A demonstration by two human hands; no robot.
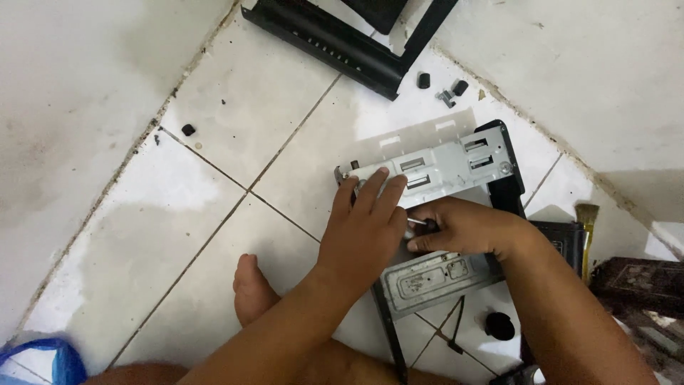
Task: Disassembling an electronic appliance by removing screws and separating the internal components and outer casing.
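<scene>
white floor tiles (235,107) with dark grout lines, a grey metal chassis (434,167) edged black, a black frame (335,43), blue bag (53,360).

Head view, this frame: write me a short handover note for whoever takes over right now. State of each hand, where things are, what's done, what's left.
Left hand: flat on the grey metal chassis, fingers spread over its upper wall, steadying it.
Right hand: closed on a thin tool, apparently a screwdriver, tip toward the chassis middle.
Chassis sits on the white tile floor, its black end piece on the right.
Done: black frame lies apart at top; small loose parts beside it.
Left: work at the tool tip; whether a fastener is there cannot be seen.
</scene>
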